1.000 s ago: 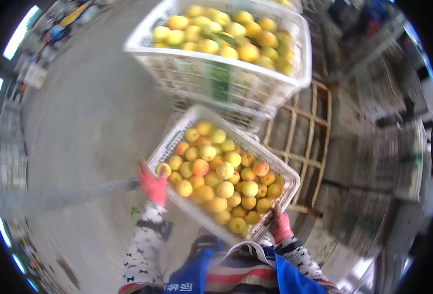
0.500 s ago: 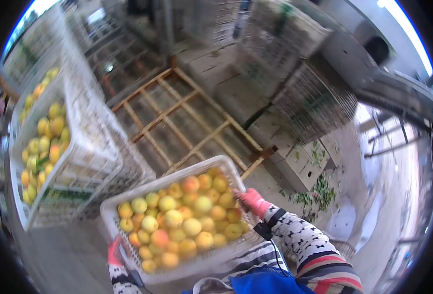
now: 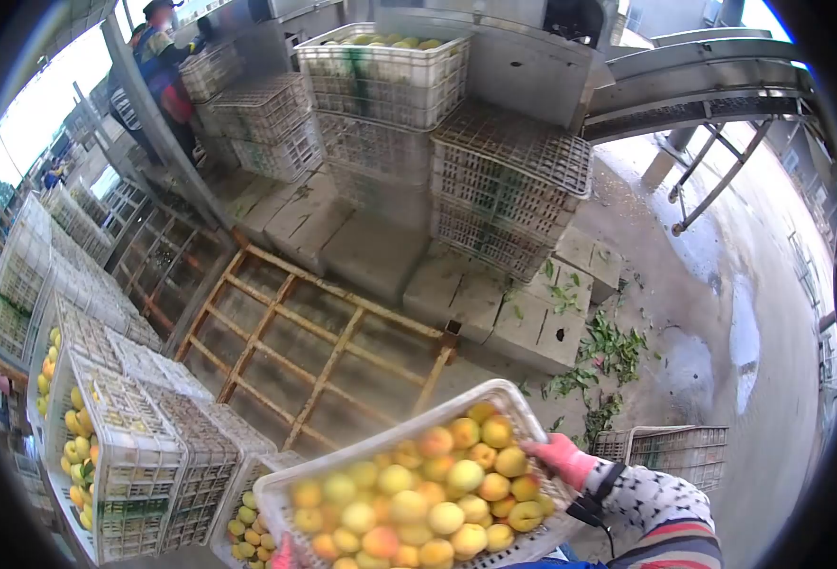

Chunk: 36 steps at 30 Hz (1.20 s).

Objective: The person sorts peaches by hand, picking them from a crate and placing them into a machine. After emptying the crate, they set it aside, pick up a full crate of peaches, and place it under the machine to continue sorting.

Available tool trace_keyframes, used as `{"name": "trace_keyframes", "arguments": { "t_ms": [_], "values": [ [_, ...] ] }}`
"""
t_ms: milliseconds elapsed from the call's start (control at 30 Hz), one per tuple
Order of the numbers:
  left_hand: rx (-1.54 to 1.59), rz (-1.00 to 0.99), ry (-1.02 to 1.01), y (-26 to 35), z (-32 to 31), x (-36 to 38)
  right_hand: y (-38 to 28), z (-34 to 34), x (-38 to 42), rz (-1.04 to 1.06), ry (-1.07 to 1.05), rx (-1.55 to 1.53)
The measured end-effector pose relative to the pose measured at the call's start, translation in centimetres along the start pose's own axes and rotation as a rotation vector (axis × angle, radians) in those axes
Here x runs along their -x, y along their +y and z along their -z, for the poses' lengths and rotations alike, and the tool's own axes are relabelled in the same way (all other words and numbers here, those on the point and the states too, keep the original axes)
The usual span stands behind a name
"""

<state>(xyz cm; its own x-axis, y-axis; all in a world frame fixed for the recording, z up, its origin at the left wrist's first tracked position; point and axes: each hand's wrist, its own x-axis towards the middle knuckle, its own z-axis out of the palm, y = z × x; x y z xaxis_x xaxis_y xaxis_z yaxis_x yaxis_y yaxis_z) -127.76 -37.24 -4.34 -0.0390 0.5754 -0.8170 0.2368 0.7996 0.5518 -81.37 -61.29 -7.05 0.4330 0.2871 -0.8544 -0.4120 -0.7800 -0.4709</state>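
A white plastic crate [image 3: 272, 488] full of yellow-orange peaches [image 3: 445, 518] is held in front of my body, tilted with its right end higher in the view. My right hand [image 3: 567, 460], in a pink glove, grips the crate's right end. At the lower left my left hand [image 3: 286, 552], also in pink, is at the crate's near left side; only a small part of it shows. Behind the crate's left end, lower down, stands another crate of smaller-looking fruit [image 3: 250, 531].
Stacked fruit crates [image 3: 139, 474] stand left. A rusty metal frame [image 3: 343, 327] lies ahead, before concrete blocks [image 3: 371, 251]. On the blocks sit a fruit-filled crate [image 3: 390, 81] and a stack of crates [image 3: 504, 190]. A person [image 3: 163, 66] stands far left. Leaves [image 3: 613, 356] litter the floor.
My view has swung and lifted, showing more of the crates and machinery ahead. The held crate has shifted right and lower in view, with both hands still at it.
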Motion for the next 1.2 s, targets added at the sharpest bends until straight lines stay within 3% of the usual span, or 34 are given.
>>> {"name": "trace_keyframes", "arguments": {
  "t_ms": [300,333,400,467,733,933,1200],
  "values": [
    [-0.309,-0.19,-0.161,4.5,-21.8,1.8,1.8,19.7,8.2,0.081,0.326,-0.455],
    [-0.351,-0.266,-0.215,5.3,-23.4,0.7,1.5,21.3,8.6,0.108,0.35,-0.486],
    [-0.479,-0.62,-0.218,4.6,-24.9,-7.2,0.9,24.2,8.8,0.164,0.387,-0.56],
    [-0.498,-0.729,-0.224,8.1,-28.4,-4.8,-0.4,26.3,8.6,0.213,0.42,-0.605],
    [-0.135,-0.504,-0.467,27.0,-43.4,5.6,-14.7,31.9,9.8,0.55,0.624,-0.572],
    [-0.086,-0.618,-0.535,36.8,-50.9,7.3,-22.2,35.1,9.1,0.701,0.689,-0.614],
    [-0.148,-0.563,-0.568,44.2,-60.9,1.6,-28.7,39.0,2.0,0.649,0.736,-0.627]
  ]
}}
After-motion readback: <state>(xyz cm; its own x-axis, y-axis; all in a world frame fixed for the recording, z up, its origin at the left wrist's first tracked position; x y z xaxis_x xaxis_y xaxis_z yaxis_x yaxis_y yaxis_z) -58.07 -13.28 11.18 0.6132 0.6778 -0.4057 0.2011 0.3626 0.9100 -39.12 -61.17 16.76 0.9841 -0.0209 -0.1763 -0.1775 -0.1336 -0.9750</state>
